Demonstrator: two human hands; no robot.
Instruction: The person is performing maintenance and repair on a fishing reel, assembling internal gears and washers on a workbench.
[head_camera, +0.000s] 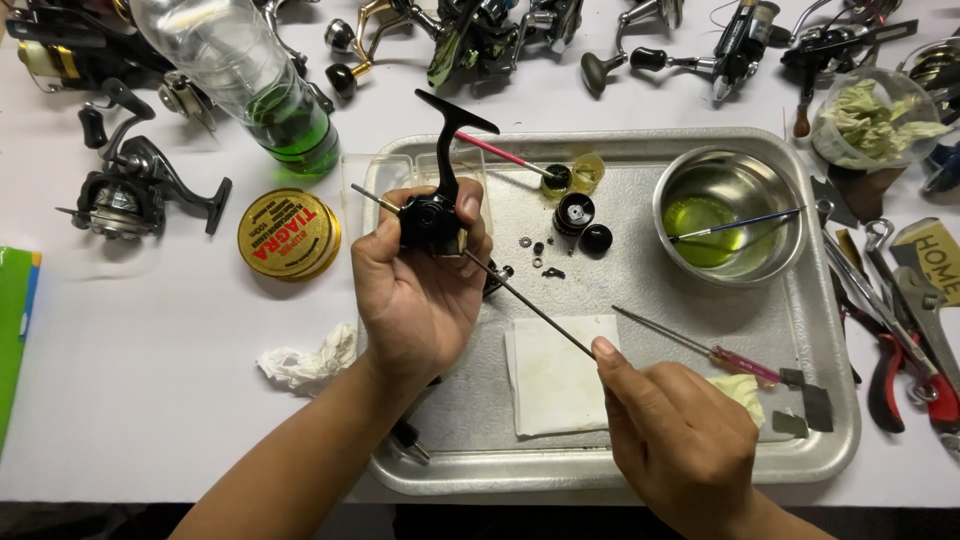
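Observation:
My left hand (415, 295) grips a black fishing reel body (432, 215) above the left part of a metal tray (640, 475); its black foot sticks up and a thin shaft pokes out to the left. My right hand (680, 440) pinches a long thin metal tool (530, 305) whose tip reaches the reel body. Small black reel parts (575, 215), washers and a screw lie on the tray just right of the reel.
A steel bowl (730, 215) with green liquid and a brush, a red-handled screwdriver (700, 348) and a white paper pad (555, 375) are on the tray. Around it: yellow round tin (290, 233), plastic bottle (245, 75), several reels, crumpled tissue (305, 362), pliers (900, 350).

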